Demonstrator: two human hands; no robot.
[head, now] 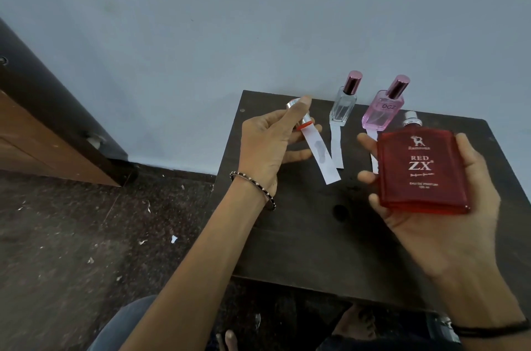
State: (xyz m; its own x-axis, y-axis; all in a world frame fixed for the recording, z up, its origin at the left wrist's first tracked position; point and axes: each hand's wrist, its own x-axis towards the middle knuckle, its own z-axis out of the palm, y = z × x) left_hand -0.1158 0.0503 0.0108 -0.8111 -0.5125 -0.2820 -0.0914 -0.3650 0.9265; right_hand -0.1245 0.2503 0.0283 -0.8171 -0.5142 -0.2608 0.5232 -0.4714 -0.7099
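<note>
The flat, square red glass perfume bottle (pixel 421 169) is held above the right part of the dark wooden table (pixel 301 235), lying against the palm of the right hand (pixel 431 231). The fingers curl round its left edge and the thumb presses on its right edge. It is probably fairly heavy for its size, rigid, smooth enough to slip and liable to break if dropped, so the two narrow side edges are the safest place to grip. Its bare silver spray nozzle (pixel 411 118) points away towards the wall. The left hand (pixel 267 149) grasps the silver cap with a red ring (pixel 304 122) between thumb and fingers; it looks light and hard. Just below the cap runs a white paper strip with a grey damp stain (pixel 323 158). Whether the fingers pinch it or it lies on the table cannot be told. At the far edge stand a small clear glass bottle (pixel 342 109) and a pink glass bottle marked DGZ (pixel 380 115), both with pink metallic caps. A second paper strip (pixel 336 146) lies in front of the clear bottle, and a third strip (pixel 373 158) is mostly hidden behind the red bottle. The liquid level in the red bottle cannot be made out.
</note>
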